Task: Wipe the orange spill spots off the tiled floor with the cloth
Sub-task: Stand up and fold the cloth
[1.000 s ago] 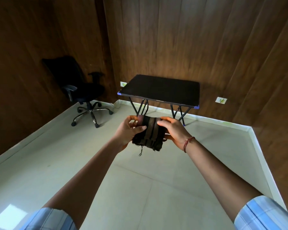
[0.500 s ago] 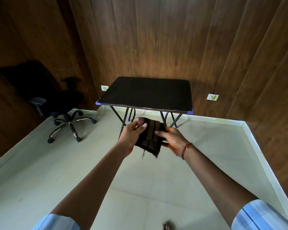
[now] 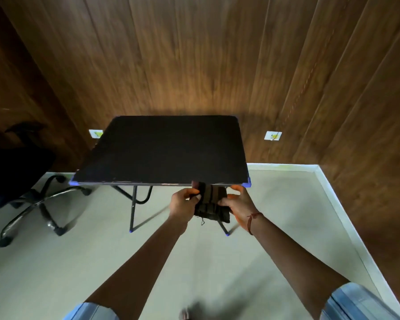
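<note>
From the head cam, both arms are stretched out in front and both hands are on the cloth [image 3: 211, 203], a dark folded thing with brownish stripes, held up in the air well above the tiled floor [image 3: 275, 227]. The left hand [image 3: 182, 205] has its thumb and fingers pinched closed on the cloth's left edge, and the right hand [image 3: 238, 204] is curled around the right side, with a red thread band [image 3: 252, 219] on that wrist. The cloth sits right at the near edge of the black table [image 3: 164, 148], which stands against the wood panel wall [image 3: 194, 54]. An office chair [image 3: 26, 181] is off to the left. Lots of bare floor to the right of the table, up to the white skirting [image 3: 342, 218]. I can't make out any orange spots; the floor is pretty blurry.
</note>
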Action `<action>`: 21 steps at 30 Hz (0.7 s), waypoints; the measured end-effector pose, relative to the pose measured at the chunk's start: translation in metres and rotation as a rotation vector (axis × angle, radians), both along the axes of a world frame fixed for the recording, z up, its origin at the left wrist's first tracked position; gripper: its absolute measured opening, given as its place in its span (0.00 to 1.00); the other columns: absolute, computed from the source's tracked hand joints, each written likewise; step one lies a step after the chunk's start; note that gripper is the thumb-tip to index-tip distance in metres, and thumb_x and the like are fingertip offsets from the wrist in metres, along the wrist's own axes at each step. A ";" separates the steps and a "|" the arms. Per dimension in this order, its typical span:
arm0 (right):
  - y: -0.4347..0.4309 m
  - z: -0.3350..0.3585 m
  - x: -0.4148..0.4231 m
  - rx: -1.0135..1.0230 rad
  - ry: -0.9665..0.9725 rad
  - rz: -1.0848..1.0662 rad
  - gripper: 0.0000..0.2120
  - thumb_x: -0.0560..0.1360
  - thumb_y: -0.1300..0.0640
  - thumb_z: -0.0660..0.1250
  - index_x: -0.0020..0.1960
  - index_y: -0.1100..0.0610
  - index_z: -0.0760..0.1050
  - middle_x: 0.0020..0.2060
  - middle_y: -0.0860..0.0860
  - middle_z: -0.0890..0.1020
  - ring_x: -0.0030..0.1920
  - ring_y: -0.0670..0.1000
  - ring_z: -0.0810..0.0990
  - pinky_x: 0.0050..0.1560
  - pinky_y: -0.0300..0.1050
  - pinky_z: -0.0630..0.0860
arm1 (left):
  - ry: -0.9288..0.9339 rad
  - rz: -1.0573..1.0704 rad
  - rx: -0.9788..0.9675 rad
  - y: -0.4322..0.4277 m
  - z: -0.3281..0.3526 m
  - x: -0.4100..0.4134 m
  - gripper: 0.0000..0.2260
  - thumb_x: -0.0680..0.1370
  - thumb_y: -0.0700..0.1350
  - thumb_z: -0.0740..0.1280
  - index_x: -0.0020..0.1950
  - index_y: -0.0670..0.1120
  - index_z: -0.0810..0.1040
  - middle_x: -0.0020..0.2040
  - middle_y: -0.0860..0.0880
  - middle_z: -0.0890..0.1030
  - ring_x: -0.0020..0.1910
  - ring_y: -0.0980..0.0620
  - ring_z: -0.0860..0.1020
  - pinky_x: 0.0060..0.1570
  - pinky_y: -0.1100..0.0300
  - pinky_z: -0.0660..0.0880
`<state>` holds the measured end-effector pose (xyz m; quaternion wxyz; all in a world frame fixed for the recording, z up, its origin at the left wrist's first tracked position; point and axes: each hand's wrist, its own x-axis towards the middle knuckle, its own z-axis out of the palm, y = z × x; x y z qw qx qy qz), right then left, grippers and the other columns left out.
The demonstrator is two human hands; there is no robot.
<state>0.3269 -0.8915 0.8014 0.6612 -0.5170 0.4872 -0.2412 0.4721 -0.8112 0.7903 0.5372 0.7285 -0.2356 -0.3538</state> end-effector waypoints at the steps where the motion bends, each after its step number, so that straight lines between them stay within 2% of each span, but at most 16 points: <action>1: -0.014 -0.009 0.005 0.019 0.014 -0.010 0.22 0.70 0.73 0.68 0.59 0.59 0.67 0.55 0.65 0.78 0.52 0.58 0.80 0.52 0.48 0.79 | 0.025 0.009 0.008 -0.018 -0.008 0.006 0.06 0.76 0.36 0.69 0.46 0.48 0.80 0.47 0.48 0.82 0.41 0.52 0.78 0.37 0.65 0.74; 3: -0.045 -0.028 0.020 0.079 0.072 -0.020 0.16 0.70 0.74 0.67 0.52 0.58 0.69 0.50 0.63 0.79 0.43 0.54 0.80 0.40 0.42 0.77 | 0.035 -0.013 0.031 -0.059 -0.028 0.019 0.07 0.76 0.37 0.68 0.48 0.49 0.80 0.48 0.48 0.83 0.41 0.52 0.79 0.39 0.63 0.75; 5: -0.080 -0.048 0.037 0.085 0.170 -0.030 0.13 0.71 0.74 0.66 0.45 0.57 0.71 0.46 0.59 0.79 0.40 0.54 0.78 0.37 0.39 0.74 | 0.021 -0.088 0.080 -0.098 -0.051 0.033 0.09 0.76 0.37 0.68 0.51 0.50 0.79 0.48 0.47 0.82 0.42 0.51 0.79 0.41 0.61 0.76; 6: -0.105 -0.063 0.047 0.073 0.218 -0.057 0.12 0.71 0.74 0.67 0.44 0.58 0.73 0.45 0.58 0.78 0.42 0.54 0.77 0.39 0.38 0.73 | 0.037 -0.150 0.115 -0.124 -0.066 0.044 0.11 0.76 0.36 0.67 0.53 0.50 0.79 0.48 0.47 0.82 0.42 0.50 0.80 0.42 0.58 0.78; 8: -0.141 -0.080 0.061 0.019 0.299 -0.100 0.09 0.71 0.74 0.67 0.48 0.66 0.79 0.46 0.59 0.80 0.47 0.52 0.76 0.44 0.35 0.73 | 0.114 -0.263 0.176 -0.160 -0.084 0.059 0.15 0.76 0.32 0.65 0.59 0.47 0.77 0.48 0.46 0.80 0.43 0.47 0.80 0.46 0.51 0.80; 10: -0.173 -0.090 0.072 -0.011 0.360 -0.136 0.11 0.72 0.73 0.66 0.54 0.68 0.80 0.51 0.61 0.82 0.49 0.52 0.76 0.52 0.39 0.73 | 0.123 -0.339 0.221 -0.190 -0.097 0.071 0.19 0.76 0.30 0.63 0.65 0.45 0.75 0.54 0.43 0.79 0.50 0.43 0.80 0.54 0.43 0.78; 11: -0.185 -0.093 0.076 -0.020 0.376 -0.152 0.12 0.73 0.73 0.65 0.55 0.67 0.80 0.53 0.61 0.82 0.50 0.53 0.78 0.55 0.41 0.73 | 0.057 -0.388 0.230 -0.202 -0.102 0.077 0.21 0.76 0.30 0.64 0.67 0.45 0.74 0.58 0.43 0.78 0.55 0.43 0.79 0.58 0.44 0.77; 12: -0.195 -0.097 0.080 -0.034 0.390 -0.160 0.13 0.74 0.72 0.64 0.56 0.66 0.80 0.54 0.60 0.82 0.52 0.55 0.79 0.57 0.43 0.73 | -0.016 -0.454 0.240 -0.213 -0.108 0.082 0.22 0.76 0.31 0.64 0.68 0.45 0.72 0.61 0.45 0.76 0.58 0.45 0.77 0.60 0.49 0.75; 14: -0.214 -0.108 0.088 -0.051 0.448 -0.146 0.15 0.75 0.70 0.64 0.60 0.65 0.78 0.56 0.61 0.81 0.57 0.58 0.79 0.59 0.45 0.73 | -0.116 -0.621 0.257 -0.231 -0.119 0.089 0.21 0.77 0.34 0.65 0.69 0.47 0.71 0.62 0.49 0.75 0.61 0.48 0.75 0.57 0.64 0.72; 15: -0.220 -0.114 0.091 -0.047 0.488 -0.110 0.16 0.75 0.70 0.64 0.63 0.66 0.76 0.57 0.60 0.81 0.59 0.59 0.78 0.59 0.44 0.73 | -0.124 -0.701 0.288 -0.239 -0.125 0.091 0.20 0.77 0.35 0.65 0.68 0.47 0.70 0.63 0.48 0.75 0.62 0.48 0.74 0.57 0.66 0.71; 18: -0.222 -0.131 0.094 -0.026 0.587 0.067 0.18 0.76 0.67 0.65 0.66 0.65 0.72 0.58 0.59 0.76 0.60 0.57 0.75 0.58 0.40 0.72 | -0.255 -0.865 0.411 -0.249 -0.140 0.090 0.24 0.80 0.38 0.62 0.76 0.44 0.62 0.71 0.44 0.70 0.69 0.45 0.69 0.62 0.66 0.62; 19: -0.221 -0.136 0.093 -0.072 0.664 0.116 0.19 0.76 0.65 0.66 0.67 0.63 0.72 0.61 0.57 0.74 0.63 0.56 0.74 0.61 0.42 0.72 | -0.335 -0.875 0.409 -0.251 -0.145 0.091 0.24 0.80 0.38 0.61 0.76 0.43 0.61 0.73 0.43 0.67 0.70 0.45 0.68 0.61 0.66 0.61; 21: -0.214 -0.142 0.089 -0.322 0.916 0.177 0.19 0.75 0.60 0.67 0.66 0.56 0.74 0.65 0.53 0.73 0.64 0.56 0.74 0.62 0.48 0.73 | -0.507 -0.849 0.388 -0.249 -0.151 0.092 0.23 0.80 0.37 0.59 0.75 0.43 0.63 0.72 0.42 0.65 0.68 0.43 0.69 0.64 0.61 0.63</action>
